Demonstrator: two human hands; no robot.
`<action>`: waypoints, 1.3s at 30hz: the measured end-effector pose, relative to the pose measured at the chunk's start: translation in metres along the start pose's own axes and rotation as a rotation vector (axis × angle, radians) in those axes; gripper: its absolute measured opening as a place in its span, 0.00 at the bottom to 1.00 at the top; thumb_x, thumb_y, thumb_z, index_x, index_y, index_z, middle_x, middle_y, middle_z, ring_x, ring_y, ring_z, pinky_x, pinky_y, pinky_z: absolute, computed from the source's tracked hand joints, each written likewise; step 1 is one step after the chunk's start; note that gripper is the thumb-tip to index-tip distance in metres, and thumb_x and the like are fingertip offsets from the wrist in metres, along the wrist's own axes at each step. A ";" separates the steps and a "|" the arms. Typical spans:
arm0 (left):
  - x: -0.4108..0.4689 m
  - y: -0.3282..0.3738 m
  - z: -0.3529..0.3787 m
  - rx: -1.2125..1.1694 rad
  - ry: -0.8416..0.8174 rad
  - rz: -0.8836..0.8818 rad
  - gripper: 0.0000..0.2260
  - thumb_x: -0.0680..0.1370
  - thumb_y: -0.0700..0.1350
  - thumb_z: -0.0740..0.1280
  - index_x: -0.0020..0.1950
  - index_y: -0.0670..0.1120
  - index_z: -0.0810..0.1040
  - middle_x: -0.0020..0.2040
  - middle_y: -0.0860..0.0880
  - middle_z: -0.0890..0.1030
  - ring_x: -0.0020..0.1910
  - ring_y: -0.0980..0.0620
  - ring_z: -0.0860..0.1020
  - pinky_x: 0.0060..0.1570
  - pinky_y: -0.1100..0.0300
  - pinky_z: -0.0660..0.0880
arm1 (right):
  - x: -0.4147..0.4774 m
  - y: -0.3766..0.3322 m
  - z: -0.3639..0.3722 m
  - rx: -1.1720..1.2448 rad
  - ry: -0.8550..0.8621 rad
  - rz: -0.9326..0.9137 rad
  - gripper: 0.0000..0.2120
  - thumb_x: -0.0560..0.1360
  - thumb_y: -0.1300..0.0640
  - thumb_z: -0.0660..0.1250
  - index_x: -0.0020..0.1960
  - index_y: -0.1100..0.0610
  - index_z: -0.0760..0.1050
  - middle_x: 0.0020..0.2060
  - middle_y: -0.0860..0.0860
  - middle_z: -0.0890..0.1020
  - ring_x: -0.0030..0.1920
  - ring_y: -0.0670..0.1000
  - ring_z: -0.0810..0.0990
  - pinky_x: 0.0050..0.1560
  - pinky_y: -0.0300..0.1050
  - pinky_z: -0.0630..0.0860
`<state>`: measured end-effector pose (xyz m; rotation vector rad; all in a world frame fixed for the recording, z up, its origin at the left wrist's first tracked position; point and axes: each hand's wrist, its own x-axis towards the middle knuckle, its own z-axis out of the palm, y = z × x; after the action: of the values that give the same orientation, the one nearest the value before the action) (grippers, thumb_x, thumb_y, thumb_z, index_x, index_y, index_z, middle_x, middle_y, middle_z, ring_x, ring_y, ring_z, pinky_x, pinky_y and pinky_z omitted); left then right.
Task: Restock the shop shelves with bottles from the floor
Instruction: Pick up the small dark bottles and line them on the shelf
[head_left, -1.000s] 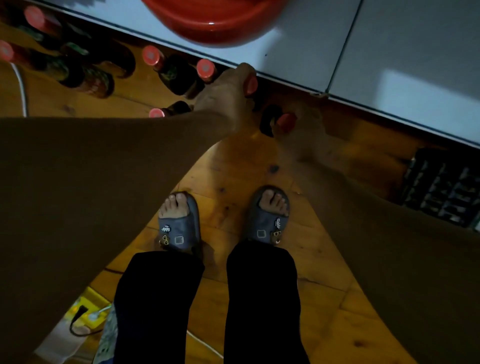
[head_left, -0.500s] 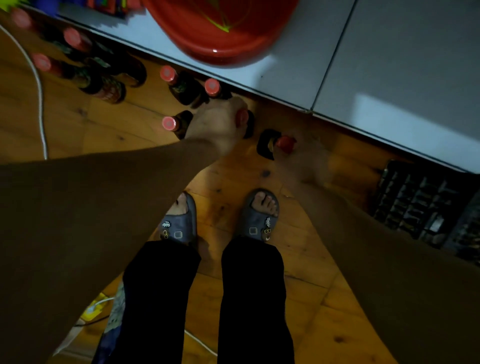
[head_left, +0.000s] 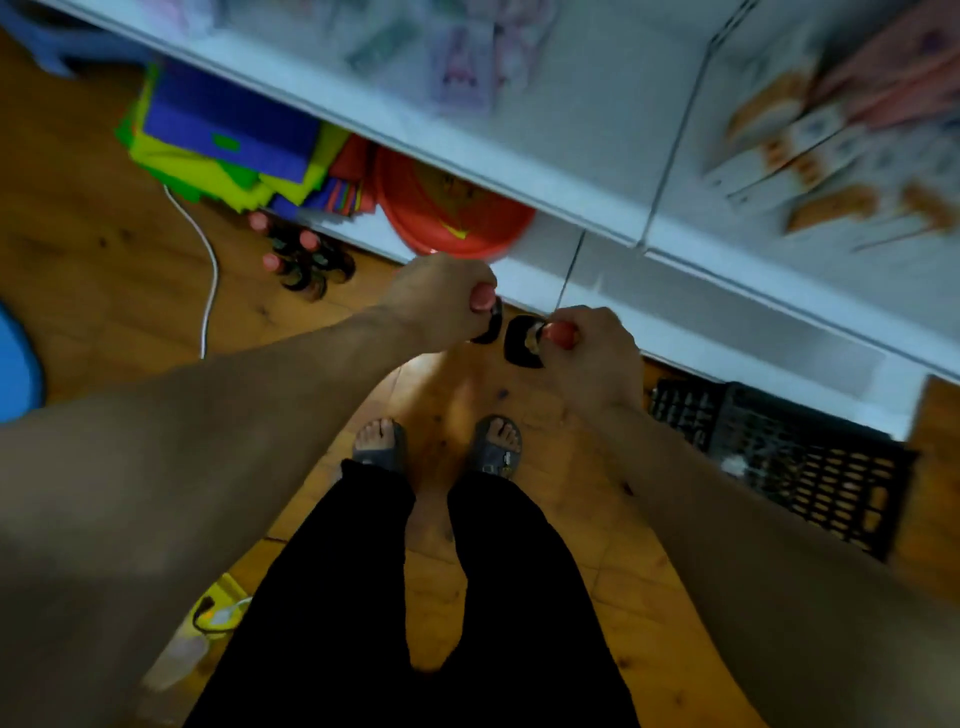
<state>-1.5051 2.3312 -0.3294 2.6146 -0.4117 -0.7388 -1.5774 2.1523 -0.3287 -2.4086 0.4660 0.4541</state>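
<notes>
My left hand (head_left: 441, 299) grips a dark bottle with a red cap (head_left: 488, 317) by its neck; most of that bottle is hidden under the hand. My right hand (head_left: 592, 348) holds a second dark bottle with a red cap (head_left: 524, 340) by the cap. Both bottles hang above the wooden floor, just in front of the white shelf unit (head_left: 597, 197). A small group of red-capped bottles (head_left: 301, 265) stands on the floor to the left, beside the shelf's base.
A red basin (head_left: 452, 218) and coloured folded sheets (head_left: 223, 150) lie on the lowest shelf. Blurred packets fill the upper shelf at the right. A black plastic crate (head_left: 789, 462) stands on the floor at the right. A white cable (head_left: 208, 275) runs across the floor at the left.
Both hands have lifted their bottles off the floor and risen. The view has swung upward, and the upper shelf has come into sight. The bottles left on the floor now look farther away.
</notes>
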 end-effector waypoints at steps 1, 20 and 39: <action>-0.010 0.008 -0.019 -0.037 -0.008 0.021 0.12 0.72 0.48 0.68 0.55 0.50 0.80 0.49 0.43 0.82 0.51 0.40 0.79 0.43 0.56 0.73 | -0.012 -0.014 -0.016 0.026 0.018 -0.002 0.10 0.74 0.54 0.67 0.55 0.51 0.79 0.53 0.50 0.77 0.49 0.50 0.76 0.47 0.42 0.70; -0.147 0.158 -0.382 0.132 0.087 0.394 0.07 0.69 0.45 0.73 0.45 0.46 0.84 0.36 0.51 0.84 0.30 0.58 0.79 0.29 0.66 0.73 | -0.141 -0.251 -0.302 0.069 0.463 -0.346 0.04 0.65 0.54 0.72 0.40 0.51 0.81 0.38 0.48 0.82 0.41 0.50 0.79 0.40 0.44 0.75; -0.091 0.226 -0.499 -0.032 0.329 0.349 0.05 0.71 0.44 0.71 0.44 0.44 0.85 0.35 0.47 0.85 0.37 0.53 0.84 0.44 0.58 0.82 | -0.059 -0.306 -0.411 0.191 0.569 -0.499 0.09 0.68 0.53 0.73 0.48 0.51 0.83 0.43 0.47 0.83 0.48 0.50 0.81 0.49 0.44 0.78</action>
<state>-1.3439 2.3099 0.2010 2.4758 -0.7203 -0.1952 -1.4127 2.1254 0.1592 -2.3276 0.1162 -0.4817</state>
